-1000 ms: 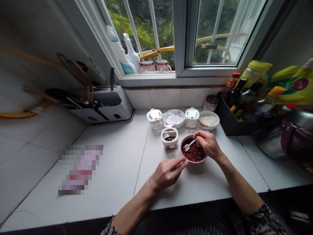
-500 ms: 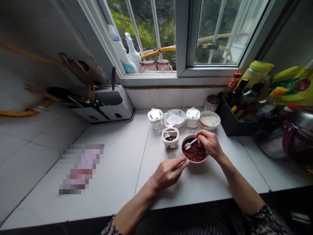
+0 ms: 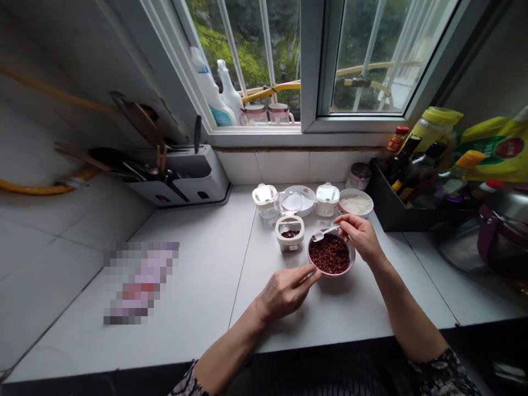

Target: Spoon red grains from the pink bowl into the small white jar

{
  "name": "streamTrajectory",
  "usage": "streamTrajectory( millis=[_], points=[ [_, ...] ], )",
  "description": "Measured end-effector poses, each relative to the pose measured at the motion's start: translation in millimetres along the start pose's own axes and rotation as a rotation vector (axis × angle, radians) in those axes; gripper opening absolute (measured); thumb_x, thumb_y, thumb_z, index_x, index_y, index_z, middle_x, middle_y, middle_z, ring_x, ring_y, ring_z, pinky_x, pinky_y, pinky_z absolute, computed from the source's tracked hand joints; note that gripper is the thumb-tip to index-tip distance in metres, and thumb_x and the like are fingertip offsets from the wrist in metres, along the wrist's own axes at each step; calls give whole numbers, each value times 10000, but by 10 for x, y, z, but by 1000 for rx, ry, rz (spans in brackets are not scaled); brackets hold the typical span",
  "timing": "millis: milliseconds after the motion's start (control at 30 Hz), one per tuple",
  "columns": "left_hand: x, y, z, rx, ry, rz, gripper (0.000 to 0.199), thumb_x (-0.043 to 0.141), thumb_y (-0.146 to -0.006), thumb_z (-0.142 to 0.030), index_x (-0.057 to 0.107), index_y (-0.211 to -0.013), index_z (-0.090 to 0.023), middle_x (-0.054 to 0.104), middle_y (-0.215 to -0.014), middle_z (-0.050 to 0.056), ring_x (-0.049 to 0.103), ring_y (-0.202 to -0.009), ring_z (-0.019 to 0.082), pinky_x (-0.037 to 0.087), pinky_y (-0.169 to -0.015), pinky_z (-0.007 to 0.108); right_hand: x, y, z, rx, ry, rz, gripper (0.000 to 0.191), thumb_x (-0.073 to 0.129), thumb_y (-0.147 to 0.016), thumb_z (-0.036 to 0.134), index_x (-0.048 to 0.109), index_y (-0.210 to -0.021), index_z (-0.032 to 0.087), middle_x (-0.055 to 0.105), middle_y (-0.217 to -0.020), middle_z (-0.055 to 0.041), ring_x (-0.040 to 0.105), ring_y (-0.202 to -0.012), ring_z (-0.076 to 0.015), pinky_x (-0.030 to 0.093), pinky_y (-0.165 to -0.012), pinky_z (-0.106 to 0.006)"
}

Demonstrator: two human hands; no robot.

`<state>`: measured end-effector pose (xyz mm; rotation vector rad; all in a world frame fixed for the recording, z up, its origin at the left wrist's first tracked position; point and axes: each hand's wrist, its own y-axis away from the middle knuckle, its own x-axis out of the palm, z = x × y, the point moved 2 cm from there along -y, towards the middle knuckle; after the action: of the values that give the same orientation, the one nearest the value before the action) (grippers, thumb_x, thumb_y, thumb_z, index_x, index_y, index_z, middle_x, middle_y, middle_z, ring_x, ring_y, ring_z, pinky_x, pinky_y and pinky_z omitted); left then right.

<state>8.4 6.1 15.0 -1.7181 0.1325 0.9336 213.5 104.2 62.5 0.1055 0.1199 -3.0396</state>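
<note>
My right hand [image 3: 359, 237] pinches the handle of a small white spoon [image 3: 319, 236]. The spoon's scoop hangs over the far left rim of a bowl [image 3: 339, 274] full of dark red grains that look like Sichuan peppercorns [image 3: 330, 255]. With its fingertips, my left hand [image 3: 285, 292] grips that bowl at the near left edge. Just left of the bowl stands a clear seasoning jar [image 3: 291, 246] with a cream rim, its lid flipped up, some of the same dark red grains inside.
Behind are two lidded jars [image 3: 266, 202] [image 3: 327, 201], a white plate [image 3: 306, 204] and a bowl of white contents [image 3: 356, 204]. A utensil holder [image 3: 212, 176] stands back left. At the right are a black bottle box [image 3: 391, 217] and a metal pot [image 3: 460, 247]. A blurred packet [image 3: 142, 286] lies left.
The spoon has lifted off the peppercorns to above the bowl's far left rim, and my right hand has risen slightly with it. My left hand keeps its place on the bowl.
</note>
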Motion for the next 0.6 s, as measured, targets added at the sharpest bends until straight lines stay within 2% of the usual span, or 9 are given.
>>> streamTrajectory(
  millis=[133, 267, 367, 500, 600],
  points=[
    [3, -2, 1, 3, 1, -1, 377, 431, -941, -50, 580, -1279, -130, 710, -1063, 123, 721, -838, 152, 623, -687, 243, 128, -16, 33, -43, -10, 12, 240, 624, -755, 393, 651, -835, 168, 588, -592, 28, 448, -455, -83, 373, -460, -228],
    [-8, -30, -10, 14, 2, -11, 326, 433, -943, -49, 607, -1213, -105, 711, -1047, 136, 718, -800, 153, 621, -663, 246, 295, 34, 92, -165, 71, -16, 234, 559, -852, 382, 648, -907, 174, 624, -662, 4, 512, -504, -107, 444, -516, -248],
    [-10, -43, -17, 15, -3, -18, 313, 431, -945, -48, 612, -1194, -104, 712, -1047, 135, 717, -787, 151, 620, -655, 248, 405, 112, 129, -338, 278, -20, 200, 504, -923, 307, 659, -957, 185, 689, -761, -39, 604, -629, -153, 500, -645, -291],
    [-6, -45, -19, 14, -10, -31, 312, 424, -944, -39, 617, -1179, -108, 716, -1036, 128, 716, -774, 145, 618, -642, 241, 480, 191, 165, -661, 621, 98, 233, 454, -930, 162, 682, -968, 188, 739, -843, -82, 666, -791, -215, 477, -835, -384],
    [-8, -45, -19, 12, -20, -33, 293, 433, -946, -40, 627, -1156, -106, 719, -1027, 127, 715, -766, 147, 617, -630, 242, 392, 184, 186, -730, 656, 86, 255, 430, -937, 150, 679, -987, 175, 738, -855, -92, 673, -804, -225, 479, -840, -400]
  ],
)
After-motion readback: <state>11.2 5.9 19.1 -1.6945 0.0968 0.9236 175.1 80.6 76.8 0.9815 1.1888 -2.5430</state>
